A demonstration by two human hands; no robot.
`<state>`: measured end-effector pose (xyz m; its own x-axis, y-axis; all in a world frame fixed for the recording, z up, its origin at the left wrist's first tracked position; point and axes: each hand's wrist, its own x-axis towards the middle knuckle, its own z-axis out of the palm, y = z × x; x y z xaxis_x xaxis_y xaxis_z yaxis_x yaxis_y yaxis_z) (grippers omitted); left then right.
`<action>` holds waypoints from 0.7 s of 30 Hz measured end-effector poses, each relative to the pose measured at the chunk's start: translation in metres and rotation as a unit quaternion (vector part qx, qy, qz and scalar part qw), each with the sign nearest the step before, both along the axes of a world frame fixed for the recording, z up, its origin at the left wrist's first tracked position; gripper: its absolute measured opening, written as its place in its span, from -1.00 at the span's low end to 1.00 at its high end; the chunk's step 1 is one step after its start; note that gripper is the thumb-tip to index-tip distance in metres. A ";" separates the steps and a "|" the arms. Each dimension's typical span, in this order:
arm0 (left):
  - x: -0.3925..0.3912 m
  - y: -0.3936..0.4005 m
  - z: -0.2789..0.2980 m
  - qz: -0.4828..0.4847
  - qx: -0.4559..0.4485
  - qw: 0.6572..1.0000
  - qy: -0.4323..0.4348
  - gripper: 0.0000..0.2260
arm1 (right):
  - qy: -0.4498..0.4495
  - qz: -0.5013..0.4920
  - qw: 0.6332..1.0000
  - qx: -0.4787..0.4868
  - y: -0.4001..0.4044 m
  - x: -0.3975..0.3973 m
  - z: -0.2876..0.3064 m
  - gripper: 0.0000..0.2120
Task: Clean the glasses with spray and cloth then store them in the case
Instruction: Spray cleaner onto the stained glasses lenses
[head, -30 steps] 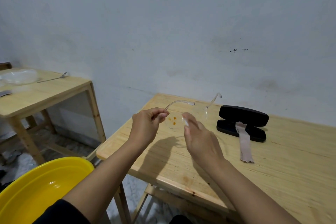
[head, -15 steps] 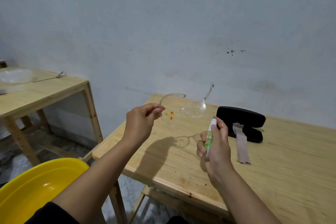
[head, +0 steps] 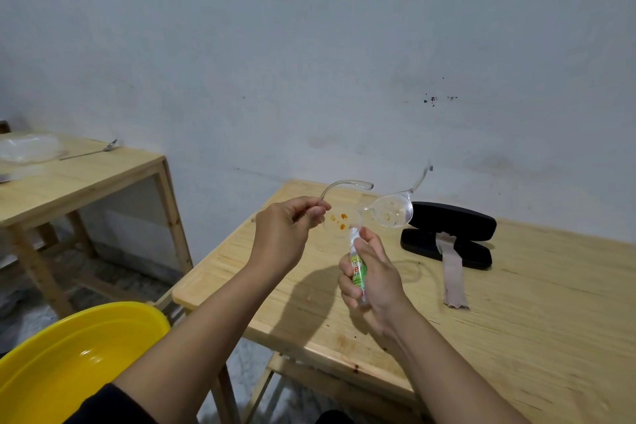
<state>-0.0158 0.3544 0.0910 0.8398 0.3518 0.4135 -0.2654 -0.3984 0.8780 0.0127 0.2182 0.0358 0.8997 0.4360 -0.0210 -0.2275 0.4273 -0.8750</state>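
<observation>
Now we pinch the clear glasses (head: 377, 213) by one temple with our left hand (head: 285, 234), held above the table (head: 516, 303). Our right hand (head: 373, 280) curls its fingers (head: 347, 286) around the spray bottle (head: 356, 265), nozzle just beside the stained lens. Right of them, the black case (head: 451, 234) lies open, the cloth (head: 452, 272) draped over it.

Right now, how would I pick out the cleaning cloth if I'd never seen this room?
Look at the near wooden table on the right, then at the open black case by the wall. The cloth is the narrow beige strip draped over the case's front edge onto the tabletop, the only soft, limp thing there.
</observation>
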 end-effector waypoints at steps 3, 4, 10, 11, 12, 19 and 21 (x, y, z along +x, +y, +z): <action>0.001 -0.002 -0.001 0.001 0.007 1.000 0.006 -0.83 | -0.003 -0.008 1.000 -0.017 0.001 0.001 0.000 -0.82; 0.001 -0.002 -0.001 0.000 0.006 1.000 0.006 -0.84 | -0.006 -0.018 0.999 -0.029 0.000 0.001 0.000 -0.82; 0.006 -0.001 0.000 0.008 -0.016 1.000 0.003 -0.86 | -0.088 -0.150 0.952 -0.253 -0.031 0.005 -0.001 -0.76; 0.007 -0.002 0.000 0.009 -0.019 1.000 0.003 -0.86 | -0.109 -0.182 0.936 -0.282 -0.040 0.006 0.000 -0.74; 0.009 -0.004 -0.001 0.008 -0.022 1.000 0.004 -0.87 | -0.132 -0.212 0.918 -0.307 -0.050 0.006 0.003 -0.73; 0.033 -0.040 -0.006 -0.018 -0.014 1.000 0.014 -0.88 | -0.229 -0.415 0.813 -0.339 -0.137 -0.004 0.029 -0.72; 0.039 -0.057 -0.007 -0.036 -0.015 0.999 0.014 -0.88 | -0.237 -0.458 0.785 -0.344 -0.165 -0.010 0.033 -0.71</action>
